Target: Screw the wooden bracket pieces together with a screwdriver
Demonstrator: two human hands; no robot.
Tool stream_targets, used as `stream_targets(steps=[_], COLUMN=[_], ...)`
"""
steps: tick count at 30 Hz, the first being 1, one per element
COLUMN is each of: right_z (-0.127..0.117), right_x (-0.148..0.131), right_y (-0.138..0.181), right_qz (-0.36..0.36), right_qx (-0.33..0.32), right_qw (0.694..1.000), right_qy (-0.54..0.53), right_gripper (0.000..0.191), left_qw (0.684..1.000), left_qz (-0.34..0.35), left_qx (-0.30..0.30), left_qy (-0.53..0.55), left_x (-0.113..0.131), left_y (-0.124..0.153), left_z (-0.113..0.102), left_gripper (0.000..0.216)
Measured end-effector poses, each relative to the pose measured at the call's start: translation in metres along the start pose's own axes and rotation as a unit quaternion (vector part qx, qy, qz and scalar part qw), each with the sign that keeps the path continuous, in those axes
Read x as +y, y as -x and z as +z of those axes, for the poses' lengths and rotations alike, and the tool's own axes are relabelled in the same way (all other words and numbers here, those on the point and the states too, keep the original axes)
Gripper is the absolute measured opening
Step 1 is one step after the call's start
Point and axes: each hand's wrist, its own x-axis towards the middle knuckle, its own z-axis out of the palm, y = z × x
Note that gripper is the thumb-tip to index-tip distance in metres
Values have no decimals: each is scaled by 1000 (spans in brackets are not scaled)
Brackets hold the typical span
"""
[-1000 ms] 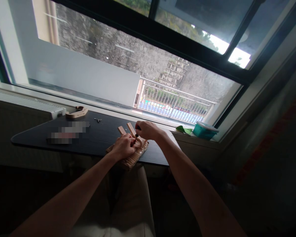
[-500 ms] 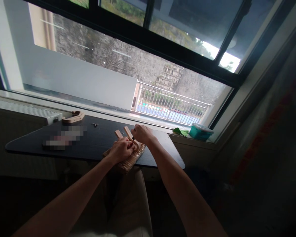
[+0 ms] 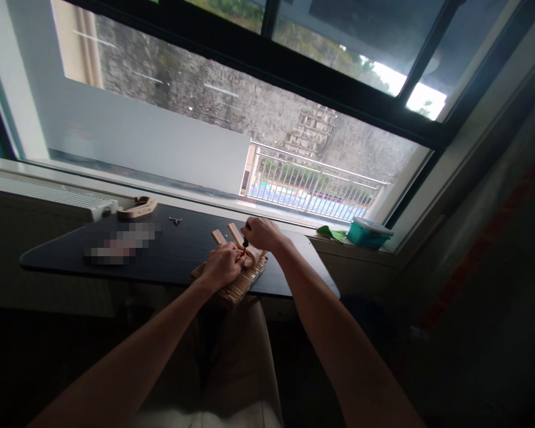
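Observation:
My right hand (image 3: 262,233) is closed around the top of a dark screwdriver (image 3: 245,243), whose shaft points down at a pale wooden piece. That wooden piece (image 3: 253,257) has a curved end near my fingers, and two flat wooden prongs (image 3: 234,233) stick out toward the window. My left hand (image 3: 224,264) presses and grips the wood beside the screwdriver tip, its fingers bent and partly hiding the contact point. Under the wood lies a ribbed, tan block (image 3: 244,284) at the table's near edge, above my lap. The tip itself is too small to make out.
On the dark table (image 3: 173,252) lie several small screws (image 3: 175,220), a curved wooden part (image 3: 137,208) at the back left, and a blurred-out item (image 3: 120,244). A teal lidded box (image 3: 368,233) and a green leaf-shaped thing (image 3: 331,233) sit on the windowsill.
The view has shifted slightly. My right hand has turned and lifted a little, so more of the screwdriver shows. My left hand stays on the wood.

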Motion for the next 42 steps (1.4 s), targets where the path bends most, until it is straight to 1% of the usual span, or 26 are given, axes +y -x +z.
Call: stream_targets(steps=[5,8,10,13,16,18,20,24,28,31,32,33,35,38,39,40,41,42], right_z=[5,2,-3,-12,-15,-12,-7,5,21,34,38,41,47,54,56,59,61,63], right_x=[-11,-12,-8,2,11,15,18,24,31,34,34,35,39,45,46,47,47,47], right_y=[1,5,7,8,2,-4,-10,-13,-6,-5,-8,-13,-32,-73,-88,-101,-112,-121], right_qz=[29,28,6,-62,-113,-131,-121,-63,-12,33,32,27,15,11,11,11,6,-2], right_qx=[7,9,-2,-26,-57,-61,-58,-34,21,81,90,95,100,109,111,111,111,110], right_qw=[1000,1000,1000,998,992,989,990,996,998,995,994,994,994,993,993,993,993,993], right_qy=[-1,2,3,-5,-23,-40,-52,-59,-52,-49,-49,-46,-37,-32,-34,-38,-43,-49], right_gripper=[46,48,41,26,20,19,19,25,29,33,35,36,36,34,33,33,33,33], left_qw=[1000,1000,1000,1000,1000,1000,1000,1000,998,998,998,998,997,997,997,996,994,988], left_qz=[8,8,10,13,16,12,10,16,50,55,59,61,66,64,57,46,30,22], left_qx=[7,13,12,6,-6,-12,-16,-21,-30,-19,-20,-20,-18,-22,-37,-62,-93,-138], left_qy=[-4,-8,-11,-13,-9,-5,-3,-3,10,5,11,15,25,35,39,45,54,67], left_x=[3,4,4,3,1,1,2,4,4,1,-1,-4,-13,-29,-34,-39,-42,-46], left_y=[0,0,0,1,2,1,1,2,13,19,17,12,-7,-51,-68,-84,-98,-110], left_z=[-4,-5,-5,-3,-1,0,-1,-7,-12,-12,-11,-9,-4,0,0,0,-2,-3], left_gripper=[27,26,25,27,29,33,34,31,24,33,33,32,30,18,13,16,19,20])
